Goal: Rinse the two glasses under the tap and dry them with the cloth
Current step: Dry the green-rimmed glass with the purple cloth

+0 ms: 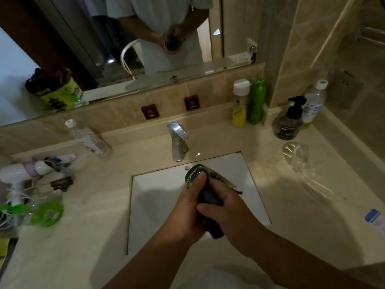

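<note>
a clear glass (196,176) is held over the white sink (158,197), just in front of the chrome tap (178,140), with its thick base turned away from the camera. the grip of the left hand (187,207) is closed around the side of the glass, the thumb laid across the base. a dark cloth (210,211) is seen stuffed into the glass, and the grip of the right hand (227,213) is closed around the cloth where it comes out of the mouth; its loose end hangs below both hands. a second clear glass (295,155) is seen on the beige bench (291,195) to the right of the sink, well apart from the hands, near a black pump bottle (290,122). whether it stands upright or upside down cannot be told. no water is seen running from the tap.
</note>
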